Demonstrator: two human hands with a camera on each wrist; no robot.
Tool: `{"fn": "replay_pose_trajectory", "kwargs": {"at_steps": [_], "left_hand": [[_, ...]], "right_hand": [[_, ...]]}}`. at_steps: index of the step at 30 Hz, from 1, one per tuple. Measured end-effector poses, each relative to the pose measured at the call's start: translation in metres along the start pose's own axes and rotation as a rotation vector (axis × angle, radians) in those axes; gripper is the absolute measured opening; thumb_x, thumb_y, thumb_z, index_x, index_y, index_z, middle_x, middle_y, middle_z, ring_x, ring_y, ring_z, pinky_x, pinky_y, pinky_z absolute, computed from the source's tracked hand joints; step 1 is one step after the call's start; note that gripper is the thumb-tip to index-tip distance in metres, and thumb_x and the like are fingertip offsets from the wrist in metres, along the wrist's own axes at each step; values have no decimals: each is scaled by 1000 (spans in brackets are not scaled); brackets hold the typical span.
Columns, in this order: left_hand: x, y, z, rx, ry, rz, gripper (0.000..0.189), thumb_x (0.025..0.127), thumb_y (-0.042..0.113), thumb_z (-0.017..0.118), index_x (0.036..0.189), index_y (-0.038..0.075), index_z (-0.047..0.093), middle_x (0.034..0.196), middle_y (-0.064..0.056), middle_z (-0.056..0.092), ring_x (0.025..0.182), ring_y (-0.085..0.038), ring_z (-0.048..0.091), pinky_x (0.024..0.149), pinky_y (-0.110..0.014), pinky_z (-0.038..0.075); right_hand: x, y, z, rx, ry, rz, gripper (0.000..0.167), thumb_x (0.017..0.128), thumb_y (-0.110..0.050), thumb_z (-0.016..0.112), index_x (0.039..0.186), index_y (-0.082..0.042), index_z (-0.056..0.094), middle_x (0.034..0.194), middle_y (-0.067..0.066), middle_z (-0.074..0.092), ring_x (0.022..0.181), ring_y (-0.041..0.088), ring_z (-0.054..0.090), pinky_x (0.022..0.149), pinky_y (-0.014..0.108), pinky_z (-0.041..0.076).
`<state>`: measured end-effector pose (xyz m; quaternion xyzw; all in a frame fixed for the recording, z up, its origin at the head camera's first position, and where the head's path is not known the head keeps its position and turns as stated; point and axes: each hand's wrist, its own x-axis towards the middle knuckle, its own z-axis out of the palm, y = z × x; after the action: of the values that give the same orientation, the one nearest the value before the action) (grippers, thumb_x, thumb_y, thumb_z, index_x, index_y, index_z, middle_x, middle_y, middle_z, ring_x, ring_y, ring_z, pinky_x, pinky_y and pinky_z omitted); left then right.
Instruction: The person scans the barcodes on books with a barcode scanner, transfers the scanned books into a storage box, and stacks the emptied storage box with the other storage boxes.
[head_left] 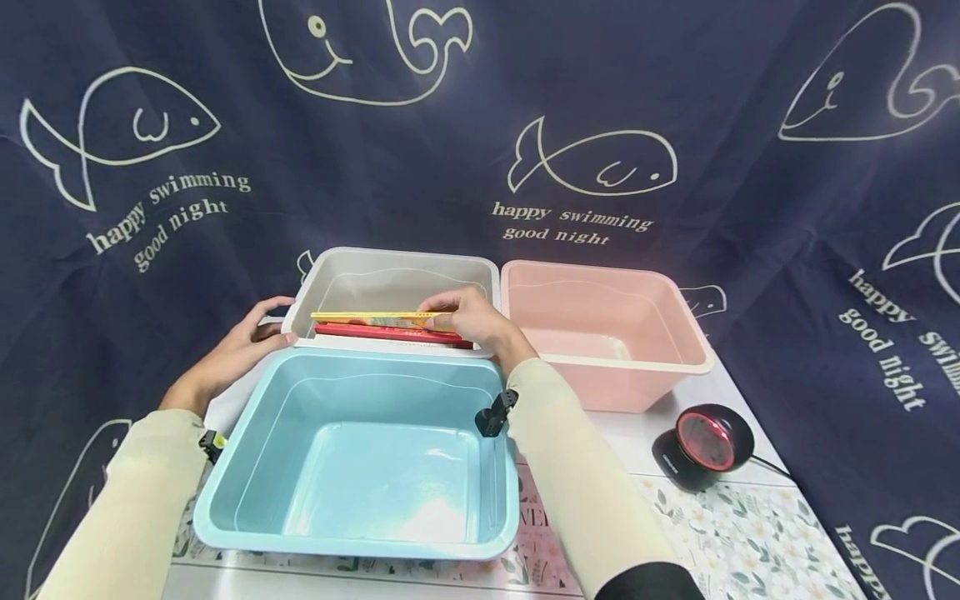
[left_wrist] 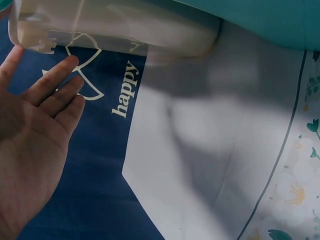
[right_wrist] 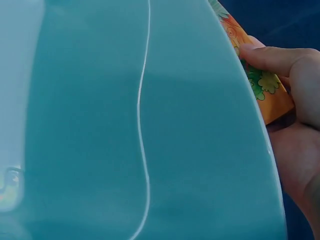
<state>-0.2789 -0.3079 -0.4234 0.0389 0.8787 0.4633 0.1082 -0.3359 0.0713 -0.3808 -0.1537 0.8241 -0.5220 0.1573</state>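
My right hand (head_left: 471, 319) pinches a thin yellow-orange book (head_left: 360, 317) by its right end, inside the grey-white bin (head_left: 397, 258). In the right wrist view, the thumb lies on the book's printed cover (right_wrist: 270, 90), beyond the blue bin's rim. A red book (head_left: 375, 332) stands just in front of the yellow one, along the bin's near wall. At the left corner of the grey-white bin is my left hand (head_left: 243, 343), its fingertips at the rim. The left wrist view shows that hand (left_wrist: 35, 135) with its fingers extended beside the bin's outer side.
A light blue bin (head_left: 360, 546) stands closest, in front of the grey-white one. To the right is a pink bin (head_left: 600, 387). A black device with a red round face (head_left: 705, 442) sits on the table at the right, its cable trailing. A dark curtain hangs behind.
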Motion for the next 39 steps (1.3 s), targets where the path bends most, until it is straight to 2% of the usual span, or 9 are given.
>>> {"fn": "replay_pose_trajectory", "kwargs": {"at_steps": [6, 12, 20, 28, 29, 31, 33, 35, 39], "left_hand": [[-1, 1, -1, 5, 5, 4, 77, 103, 52, 56, 164, 40, 11, 162, -22, 40, 139, -48, 49, 101, -64, 51], [0, -1, 0, 3, 2, -12, 78, 102, 54, 56, 164, 41, 10, 163, -22, 38, 141, -49, 46, 105, -72, 45], [-3, -2, 0, 14, 14, -6, 80, 103, 55, 55, 165, 40, 7, 164, -22, 37, 144, -49, 43, 109, -77, 38], [-16, -3, -2, 46, 78, 100, 84, 103, 44, 62, 166, 36, 7, 163, -26, 37, 148, -51, 37, 112, -79, 29], [-20, -4, -3, 49, 91, 131, 82, 103, 41, 62, 166, 35, 10, 162, -27, 39, 149, -41, 42, 117, -69, 35], [-31, -3, -4, 74, 109, 180, 77, 104, 35, 61, 166, 31, 16, 160, -27, 42, 147, -40, 45, 117, -53, 43], [-44, -3, -5, 84, 113, 249, 72, 105, 28, 62, 164, 26, 22, 157, -27, 45, 144, -19, 52, 110, -28, 49], [-58, -4, -4, 97, 114, 307, 67, 104, 20, 63, 162, 22, 30, 154, -19, 52, 135, 4, 52, 97, -7, 45], [-84, -8, 2, 66, 90, 405, 62, 101, 7, 63, 158, 15, 38, 149, 6, 57, 129, 20, 46, 100, 0, 38]], "right_hand": [[4, 0, 1, -42, -31, 49, 23, 92, -3, 71, 110, -16, 79, 115, 2, 75, 108, 19, 63, 108, 41, 47], [4, -4, 1, -108, -56, 122, 20, 95, -6, 68, 108, -16, 79, 117, 3, 75, 110, 21, 62, 103, 41, 48], [1, -9, 2, -164, -54, 110, 22, 97, -9, 65, 115, -13, 78, 120, 4, 75, 107, 20, 64, 90, 34, 50], [-8, -18, -5, -99, 0, 38, 24, 97, -6, 65, 119, -10, 76, 122, 8, 75, 115, 22, 67, 107, 39, 51], [-12, -20, -6, -82, 13, 23, 24, 98, -6, 66, 120, -10, 76, 123, 9, 74, 116, 22, 67, 108, 39, 51], [-25, -26, -11, -29, 38, -3, 25, 97, -7, 68, 121, -9, 75, 123, 9, 75, 118, 22, 68, 109, 38, 52], [-42, -30, -16, 27, 51, -41, 26, 97, -7, 69, 123, -7, 73, 124, 11, 75, 119, 23, 69, 107, 35, 53], [-63, -31, -21, 78, 55, -84, 30, 96, -5, 69, 126, -4, 71, 125, 16, 74, 118, 25, 70, 104, 32, 55], [-108, -19, -29, 123, 73, -138, 36, 96, -5, 68, 131, -3, 67, 129, 21, 70, 119, 26, 68, 98, 25, 57]]}}
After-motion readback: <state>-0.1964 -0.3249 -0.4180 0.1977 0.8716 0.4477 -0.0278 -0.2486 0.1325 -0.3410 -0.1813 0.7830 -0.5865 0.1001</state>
